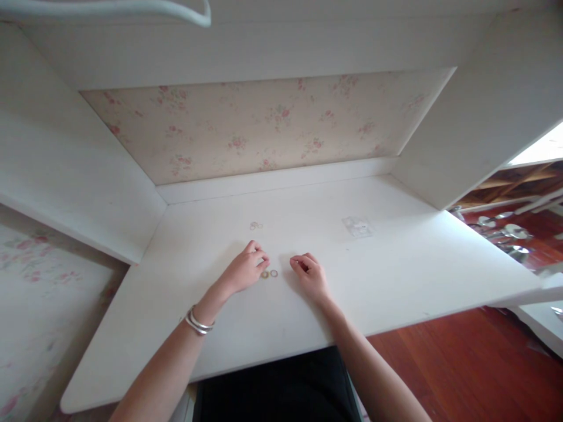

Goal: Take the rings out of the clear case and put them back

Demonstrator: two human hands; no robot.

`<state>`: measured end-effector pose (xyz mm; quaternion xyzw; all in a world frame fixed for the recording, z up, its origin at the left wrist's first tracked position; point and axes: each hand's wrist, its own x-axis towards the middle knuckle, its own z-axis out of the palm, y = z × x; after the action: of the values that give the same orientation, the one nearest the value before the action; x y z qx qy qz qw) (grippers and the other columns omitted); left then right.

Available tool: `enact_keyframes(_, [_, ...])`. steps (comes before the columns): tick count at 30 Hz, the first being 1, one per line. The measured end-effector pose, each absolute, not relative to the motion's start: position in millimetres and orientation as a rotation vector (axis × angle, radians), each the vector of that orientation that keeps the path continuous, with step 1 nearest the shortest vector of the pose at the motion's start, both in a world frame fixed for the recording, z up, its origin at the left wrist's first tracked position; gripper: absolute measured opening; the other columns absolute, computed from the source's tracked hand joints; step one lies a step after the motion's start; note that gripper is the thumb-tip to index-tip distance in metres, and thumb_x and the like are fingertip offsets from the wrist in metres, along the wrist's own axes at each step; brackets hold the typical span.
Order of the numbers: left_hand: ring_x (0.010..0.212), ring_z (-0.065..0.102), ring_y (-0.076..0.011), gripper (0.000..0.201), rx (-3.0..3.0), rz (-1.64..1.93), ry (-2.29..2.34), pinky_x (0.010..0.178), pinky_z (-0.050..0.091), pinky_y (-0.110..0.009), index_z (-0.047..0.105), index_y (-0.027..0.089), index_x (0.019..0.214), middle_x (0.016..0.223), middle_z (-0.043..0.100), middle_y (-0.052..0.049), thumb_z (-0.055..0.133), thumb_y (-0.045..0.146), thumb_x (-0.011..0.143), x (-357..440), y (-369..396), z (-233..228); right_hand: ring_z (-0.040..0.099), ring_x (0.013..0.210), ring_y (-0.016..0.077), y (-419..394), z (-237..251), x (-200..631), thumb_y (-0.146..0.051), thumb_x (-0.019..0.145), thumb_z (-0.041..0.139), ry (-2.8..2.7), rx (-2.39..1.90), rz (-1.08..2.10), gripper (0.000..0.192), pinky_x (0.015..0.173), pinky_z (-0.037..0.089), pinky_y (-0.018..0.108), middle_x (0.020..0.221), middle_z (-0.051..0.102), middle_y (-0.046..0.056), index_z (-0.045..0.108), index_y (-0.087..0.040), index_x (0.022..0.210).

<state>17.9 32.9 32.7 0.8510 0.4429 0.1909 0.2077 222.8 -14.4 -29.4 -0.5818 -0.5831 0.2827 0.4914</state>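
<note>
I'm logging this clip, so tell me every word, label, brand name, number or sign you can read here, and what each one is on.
No readable text anywhere in the picture.
Small clear packet on the white desk: any print on it is too small and blurred to read.
Small rings between the left hand and right hand: no marking can be made out.
Floral wallpaper: pattern only, no words.

Two small rings lie on the desk between the left hand and right hand. Behind them lie more rings; a packet lies farther right.
</note>
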Motion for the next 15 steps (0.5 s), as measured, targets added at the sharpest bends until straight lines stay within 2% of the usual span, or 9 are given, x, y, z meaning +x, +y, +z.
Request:
enact_keyframes(3, [0.088,0.055,-0.0171,0.025,2.239,0.756,1.374,0.085,0.043,-0.030,0.066,0.018,0.088,0.091,0.056,-0.005,0.047,0.034,0.086,-5.1,43.5,34.8,0.050,0.061,0.0107,-15.6,-29.4,222.7,-0.038,0.084,0.049,-1.474,-1.424,0.688,0.025,0.057,0.041,0.023,0.076,0.056,0.001,0.068,-0.021,0.084])
enact_keyframes(5, [0.083,0.055,-0.0172,0.027,2.124,0.824,1.491,0.081,0.044,-0.030,0.066,0.017,0.087,0.087,0.059,-0.005,0.048,0.036,0.085,-22.6,47.9,30.4,0.051,0.061,0.0108,-16.3,-29.0,222.2,-0.039,0.084,0.049,-1.518,-1.440,0.678,0.026,0.058,0.041,0.023,0.076,0.057,0.002,0.068,-0.021,0.084])
enact_keyframes(10, [0.080,0.059,-0.0180,0.034,1.687,0.843,1.566,0.076,0.044,-0.029,0.064,0.015,0.092,0.086,0.065,-0.005,0.050,0.044,0.081,-53.5,39.0,7.8,0.053,0.062,0.0111,-17.2,-29.0,218.4,-0.038,0.085,0.048,-1.602,-1.499,0.657,0.026,0.059,0.041,0.023,0.077,0.059,0.002,0.068,-0.022,0.083])
enact_keyframes(15, [0.077,0.059,-0.0176,0.038,1.547,0.829,1.488,0.069,0.043,-0.026,0.065,0.016,0.093,0.084,0.067,-0.003,0.051,0.049,0.079,-59.8,20.7,-3.0,0.054,0.063,0.0115,-11.5,-30.6,210.0,-0.038,0.083,0.048,-1.644,-1.567,0.693,0.024,0.060,0.041,0.024,0.079,0.060,0.001,0.068,-0.023,0.084])
